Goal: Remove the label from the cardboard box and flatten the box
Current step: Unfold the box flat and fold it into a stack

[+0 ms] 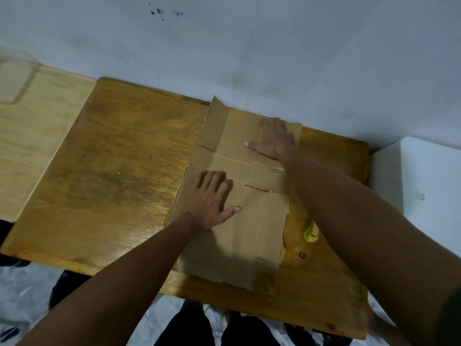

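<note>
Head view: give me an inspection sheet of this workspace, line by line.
Surface: brown wooden table, worn and glossy, set against a pale wall; a lighter wooden board adjoins it on the left.
Job's things: cardboard box lies flattened on the table, one far flap still raised; no label visible on the upper face.
Clutter: a small yellow-green object beside the box's right edge, partly hidden by the right forearm; what it is cannot be told.
Grips: left hand and right hand both open, palms pressed flat on the cardboard.
Cables: nothing seen.
Surroundings: white unit to the right; pale floor below.
</note>
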